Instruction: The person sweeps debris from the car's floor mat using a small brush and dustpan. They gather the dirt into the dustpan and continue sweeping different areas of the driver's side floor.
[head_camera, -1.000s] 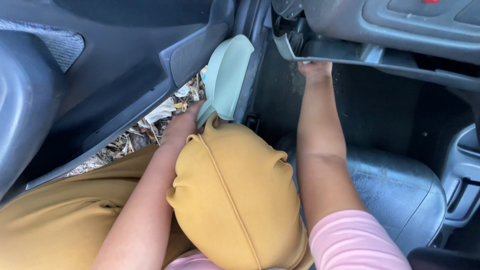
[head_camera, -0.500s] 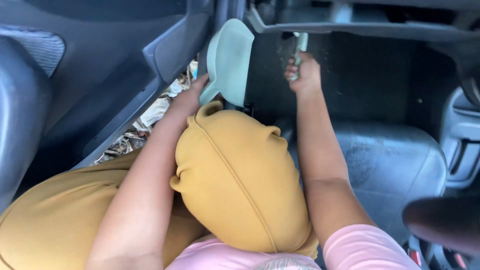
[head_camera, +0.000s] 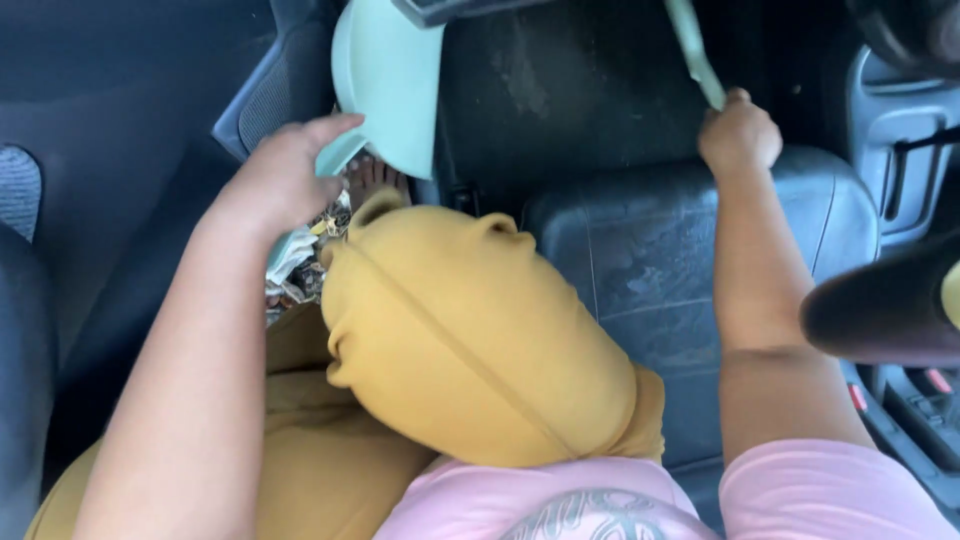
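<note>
My left hand (head_camera: 278, 178) grips the handle of a pale green dustpan (head_camera: 385, 85), whose pan is raised beside the open car door. My right hand (head_camera: 740, 132) is closed around the pale green handle of a brush (head_camera: 692, 50); the brush's head is out of view above. Both arms reach down over my bent knee in mustard-yellow trousers (head_camera: 470, 340) toward the car's footwell. My foot (head_camera: 372, 178) shows just below the dustpan.
A dark, dusty floor mat (head_camera: 560, 90) lies under the dashboard. A black plastic raised floor section (head_camera: 660, 250) sits below my right hand. Dry leaves and litter (head_camera: 300, 270) lie on the ground outside the door sill. A dark seat edge (head_camera: 880, 310) is at right.
The view has swung downward and closer. My right hand has pulled back from under the dashboard toward me with the brush handle. The dustpan has risen in my left hand.
</note>
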